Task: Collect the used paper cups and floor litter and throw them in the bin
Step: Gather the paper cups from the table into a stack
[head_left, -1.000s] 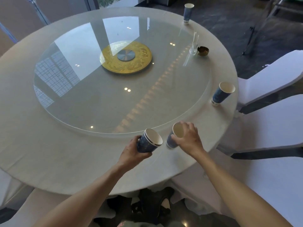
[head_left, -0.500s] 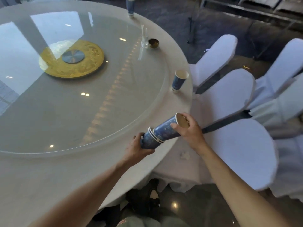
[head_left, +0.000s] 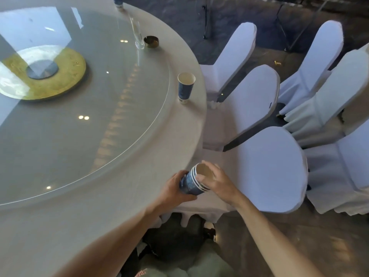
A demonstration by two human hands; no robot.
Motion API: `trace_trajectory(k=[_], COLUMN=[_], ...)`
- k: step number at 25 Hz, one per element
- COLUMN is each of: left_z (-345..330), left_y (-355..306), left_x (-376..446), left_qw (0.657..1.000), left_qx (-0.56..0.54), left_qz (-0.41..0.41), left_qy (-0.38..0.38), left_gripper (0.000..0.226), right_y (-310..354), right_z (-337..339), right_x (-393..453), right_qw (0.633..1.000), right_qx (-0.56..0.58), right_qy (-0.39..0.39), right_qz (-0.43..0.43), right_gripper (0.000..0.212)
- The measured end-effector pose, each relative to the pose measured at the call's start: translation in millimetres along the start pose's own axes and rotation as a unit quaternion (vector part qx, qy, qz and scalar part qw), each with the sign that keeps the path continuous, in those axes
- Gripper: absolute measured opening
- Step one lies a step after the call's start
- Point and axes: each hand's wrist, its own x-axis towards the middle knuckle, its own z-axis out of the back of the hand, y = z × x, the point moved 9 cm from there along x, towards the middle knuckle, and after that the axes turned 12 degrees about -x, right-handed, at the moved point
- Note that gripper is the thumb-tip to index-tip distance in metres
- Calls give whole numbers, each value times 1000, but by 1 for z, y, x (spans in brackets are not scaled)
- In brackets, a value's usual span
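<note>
Left hand: the nested stack of cups (head_left: 193, 182) is being gripped around its lower body by the left hand (head_left: 173, 191), fingers curled closed about it, just off the tabletop (head_left: 119, 196) edge.
Right hand: the rim end of the stack is being steadied by the right hand (head_left: 216, 181), fingers loosely bent over the mouth; whether it is pinching or only resting there is not being shown clearly.
Step in hand: the cups are being seated one inside another, by the look of it; they are best being pressed straight along the stack's axis so that no rim is being crushed, with the stack kept tipped mouth-up in case dregs are being carried.
Next cup: a single blue paper cup (head_left: 185, 87) is being left upright near the tabletop rim, well apart from the hands.
Farther out: another cup (head_left: 117, 2) is being cut off by the top of the frame.
In the way: a tall clear glass (head_left: 137, 35) and a small brown ashtray (head_left: 151, 42) are being kept beside each other; white-covered chairs (head_left: 265, 166) are being crowded against the table.
Floor: a small yellowish scrap (head_left: 277, 63) is being seen between the chairs.
Bin: none is being shown.
</note>
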Motion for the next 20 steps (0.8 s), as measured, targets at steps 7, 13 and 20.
trace_trajectory(k=[7,13,20], left_z=[-70,-121,-137], left_y=[-10,9,97], left_x=[19,30,62], left_qw=[996,982,960], left_qx=[2,-49,-80], left_qz=[64,124,201], left_qy=[-69,-133,-175], left_gripper=[83,81,87], right_y=[-59,-105,-198], right_z=[34,41,12], right_x=[29,55,150], right_qw=[997,984,991], right_qx=[-25,-34,-46], right_qy=[76,173,115], right_qz=[12,17,-49], right_gripper=[96,71,59])
